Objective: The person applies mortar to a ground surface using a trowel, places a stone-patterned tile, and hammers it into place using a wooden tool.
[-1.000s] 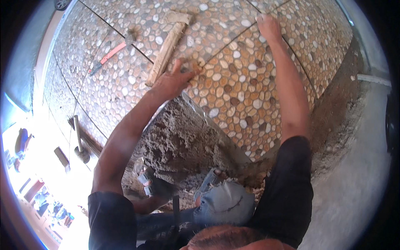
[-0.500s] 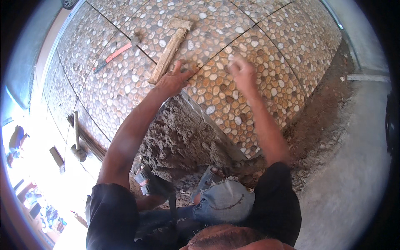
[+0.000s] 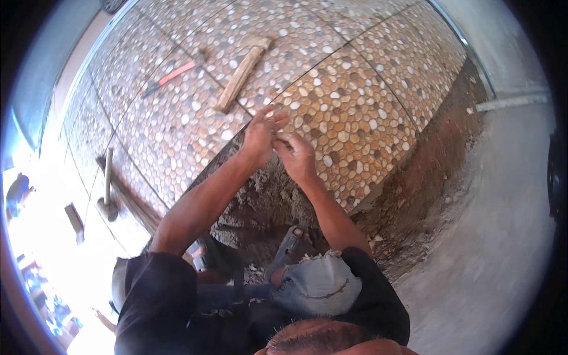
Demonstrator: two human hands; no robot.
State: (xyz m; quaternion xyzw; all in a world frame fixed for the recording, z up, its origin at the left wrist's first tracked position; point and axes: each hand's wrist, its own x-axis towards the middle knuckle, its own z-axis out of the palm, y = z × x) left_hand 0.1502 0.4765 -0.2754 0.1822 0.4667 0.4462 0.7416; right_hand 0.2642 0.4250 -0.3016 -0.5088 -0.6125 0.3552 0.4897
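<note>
My left hand (image 3: pixel 261 137) is over the near corner of a brown pebble-patterned tile (image 3: pixel 349 142), its fingers stretched out and apart. Close against it, my right hand (image 3: pixel 297 155) has its thumb and fingers pinched together; whatever is between them is too small to make out. Both hands meet at the seam between this tile and the greyer pebble tiles (image 3: pixel 189 142). Beneath my forearms lies rough wet mortar (image 3: pixel 260 201). Beyond my left hand, a wooden mallet (image 3: pixel 241 77) rests on the tiles.
A hammer with a red and dark handle (image 3: pixel 176 73) lies on the tiles farther left. At left are another mallet (image 3: pixel 108 183), a bundle of thin sticks (image 3: pixel 135 201) and a trowel-like tool (image 3: pixel 75 222). Bare soil (image 3: pixel 414 201) borders the grey concrete floor (image 3: pixel 473 236) at right.
My right hand has come left and nearer, from above the brown tile to beside my left hand, and its fingers are pinched. My left hand has moved slightly right and nearer, off the mallet's handle end.
</note>
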